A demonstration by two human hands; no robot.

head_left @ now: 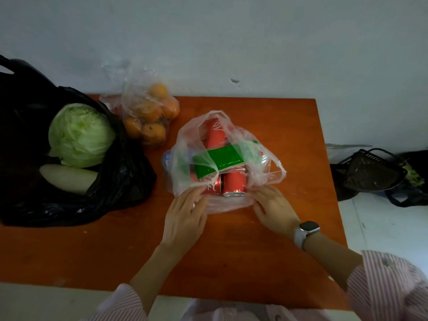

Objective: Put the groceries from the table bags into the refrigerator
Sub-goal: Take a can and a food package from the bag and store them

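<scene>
Sitting at the far left of the orange counter (pixel 289 126), well to the left of the clear bag of cans, a black plastic bag (pixel 111 181) gapes open with a pale green cabbage (pixel 80 135) on top and a whitish long vegetable (pixel 67 180) lying just below it. Next, between the black bag and the clear bag and set nearer the wall, a thin transparent bag holds several oranges (pixel 150 117). Toward the middle stands the clear bag (pixel 261 163) itself, its mouth open, with red soda cans (pixel 234 181) inside and a green carton (pixel 220 162) lying across them. The left hand (pixel 185 218) rests at the near left edge of this bag, fingers spread and pressed on the plastic beside one can; whether it pinches the film I cannot tell. The right hand (pixel 275 209), with a watch (pixel 308 230) on its wrist, touches the near right edge of the bag, fingers loosely curled against the plastic. Far right of the bag, off the counter, a dark basket (pixel 370 172) lies on the floor.
</scene>
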